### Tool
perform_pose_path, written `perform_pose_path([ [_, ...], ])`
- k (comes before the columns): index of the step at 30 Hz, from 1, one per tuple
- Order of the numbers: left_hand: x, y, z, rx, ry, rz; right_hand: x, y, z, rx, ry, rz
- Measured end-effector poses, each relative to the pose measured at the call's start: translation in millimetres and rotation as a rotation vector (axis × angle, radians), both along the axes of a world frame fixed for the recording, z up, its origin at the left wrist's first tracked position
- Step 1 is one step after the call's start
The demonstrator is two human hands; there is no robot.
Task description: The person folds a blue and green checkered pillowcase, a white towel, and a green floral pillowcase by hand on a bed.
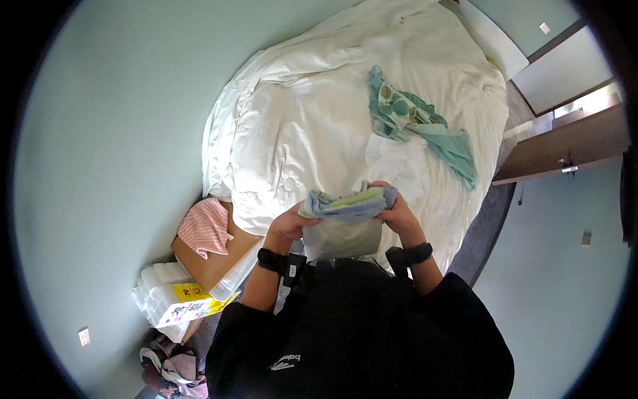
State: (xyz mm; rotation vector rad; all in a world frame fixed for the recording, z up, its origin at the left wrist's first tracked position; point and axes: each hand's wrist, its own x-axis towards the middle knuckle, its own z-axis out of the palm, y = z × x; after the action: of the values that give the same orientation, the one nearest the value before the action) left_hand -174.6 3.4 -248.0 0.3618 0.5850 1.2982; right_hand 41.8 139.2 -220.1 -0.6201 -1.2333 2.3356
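Between my two hands is a folded cloth in soft blue with pale yellow-green parts, held in front of my chest. My left hand grips its left end, fingers closed round the edge. At the other end my right hand pinches the cloth, thumb and fingers closed. Just below it shows a pale grey-green, smooth thing; whether it is a bag or a box I cannot tell. Ahead, a crumpled green cloth with a leaf pattern lies spread on the white quilt.
A cardboard box stands left of the bed, a pink striped cloth on it. Beside it are white plastic-wrapped rolls. Shoes or bags lie at the lower left. A brown door stands to the right.
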Motion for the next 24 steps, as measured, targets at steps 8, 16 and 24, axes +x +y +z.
perform_pose_path([
  [8, 26.4, 19.7, 13.5, 0.049, -0.186, -0.007, 15.9, 18.7, -21.8, -0.214, 0.009, -0.483],
  [16, 50.6, 33.5, -64.4, -0.392, 0.364, 0.029, 23.1, 26.3, -101.8, -0.292, -0.258, -0.448],
  [24, 17.0, 103.5, -103.8, -0.499, 0.500, 0.105, 100.7, 48.1, -194.7, -0.309, -0.729, -0.479],
])
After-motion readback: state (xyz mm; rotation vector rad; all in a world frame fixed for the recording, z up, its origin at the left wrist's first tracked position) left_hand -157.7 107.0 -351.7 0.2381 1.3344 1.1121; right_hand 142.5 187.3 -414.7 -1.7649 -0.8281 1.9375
